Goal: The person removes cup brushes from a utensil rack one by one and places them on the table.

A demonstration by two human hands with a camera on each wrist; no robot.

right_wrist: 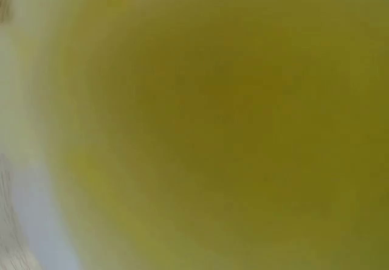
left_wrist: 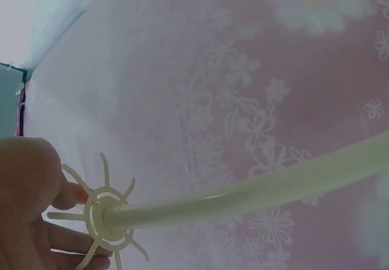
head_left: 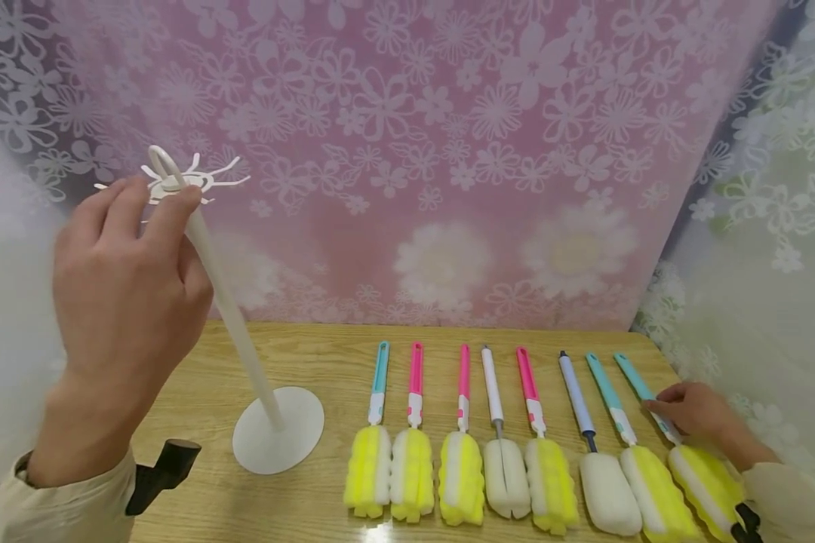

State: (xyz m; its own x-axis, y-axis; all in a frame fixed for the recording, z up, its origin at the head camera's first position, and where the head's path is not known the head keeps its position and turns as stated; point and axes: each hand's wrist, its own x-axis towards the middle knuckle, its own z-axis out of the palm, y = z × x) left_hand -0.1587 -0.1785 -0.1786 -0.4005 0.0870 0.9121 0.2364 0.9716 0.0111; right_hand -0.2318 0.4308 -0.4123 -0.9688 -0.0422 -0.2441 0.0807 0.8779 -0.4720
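Observation:
My left hand [head_left: 125, 264] holds the top of a white hanging stand [head_left: 234, 320], thumb and fingers at its ring of hooks. In the left wrist view, the hook ring [left_wrist: 90, 224] shows several prongs spread outward, with fingertips behind it. On the table, my right hand [head_left: 702, 418] pinches the teal and white handle of the rightmost bottle brush [head_left: 699, 475], which has a yellow and white sponge head. That sponge fills the right wrist view as a yellow blur [right_wrist: 243, 124].
A row of several more sponge brushes lies left of my right hand, among them a pink-handled brush [head_left: 462, 479] and a white-headed brush [head_left: 607, 490]. The stand's round base [head_left: 278, 449] rests on the wooden table [head_left: 299, 354]. Flowered curtain [head_left: 407, 151] hangs behind.

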